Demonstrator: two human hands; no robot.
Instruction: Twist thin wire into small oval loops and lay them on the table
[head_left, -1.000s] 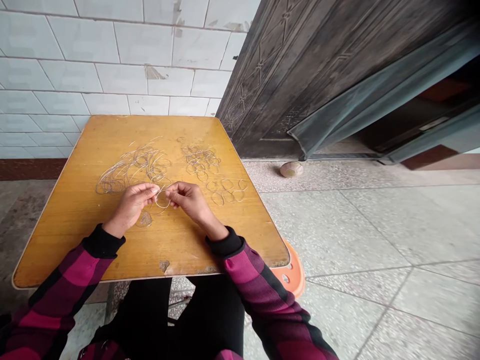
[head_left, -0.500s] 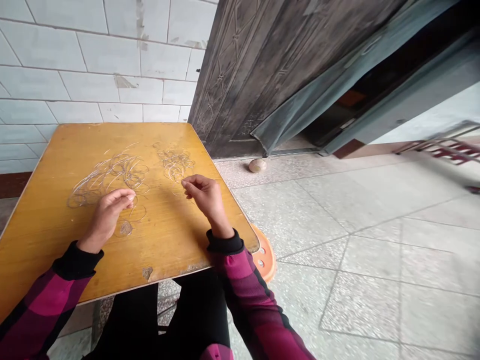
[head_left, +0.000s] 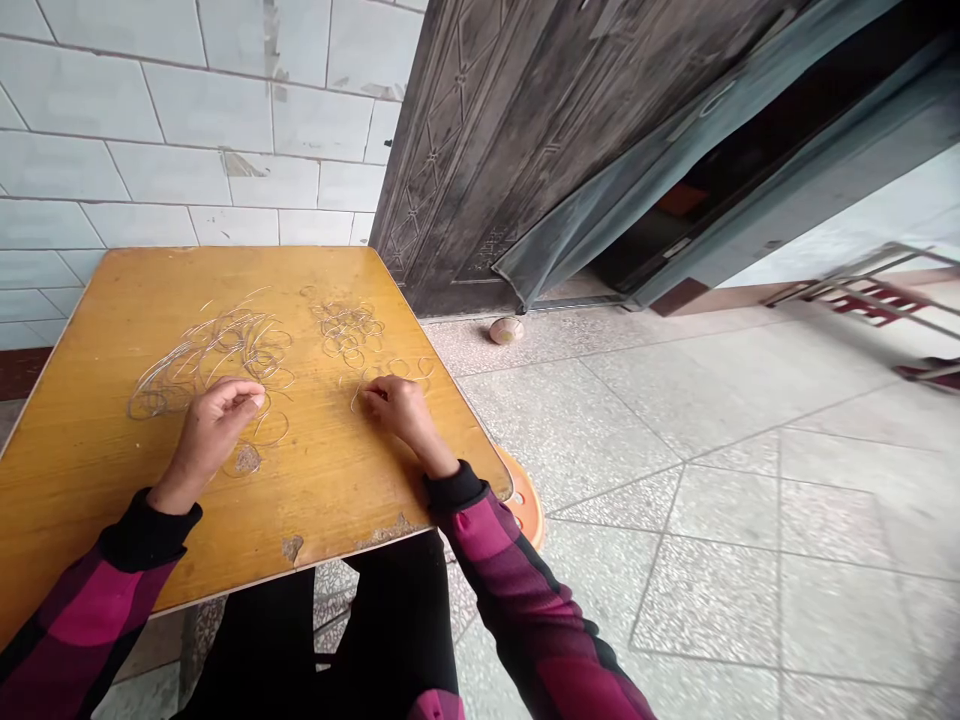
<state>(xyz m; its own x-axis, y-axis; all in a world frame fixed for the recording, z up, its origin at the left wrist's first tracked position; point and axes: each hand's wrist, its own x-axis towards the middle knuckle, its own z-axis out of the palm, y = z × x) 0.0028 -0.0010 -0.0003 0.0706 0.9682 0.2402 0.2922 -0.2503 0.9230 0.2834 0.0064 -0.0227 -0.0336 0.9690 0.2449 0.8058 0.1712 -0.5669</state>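
Note:
A worn yellow wooden table (head_left: 105, 470) carries thin wire. A loose tangle of wire (head_left: 202, 355) lies at the left, a cluster of small wire rings (head_left: 346, 327) at the centre, and a few separate rings (head_left: 401, 370) near the right edge. My left hand (head_left: 214, 425) rests on the table at the near edge of the tangle, fingers curled and pinched on a wire strand. My right hand (head_left: 397, 410) lies just below the separate rings, fingers curled down onto the table; what it holds is hidden.
A white tiled wall (head_left: 150, 130) stands behind the table. A dark carved door (head_left: 525, 140) with a grey curtain (head_left: 675, 130) is at the right. An orange plastic stool (head_left: 525, 500) sits under the table's right corner. A round stone (head_left: 506, 330) lies on the speckled floor.
My hands have parted: the right one carried a ring from the middle over to the separate rings at the right and lowered. The view swung right.

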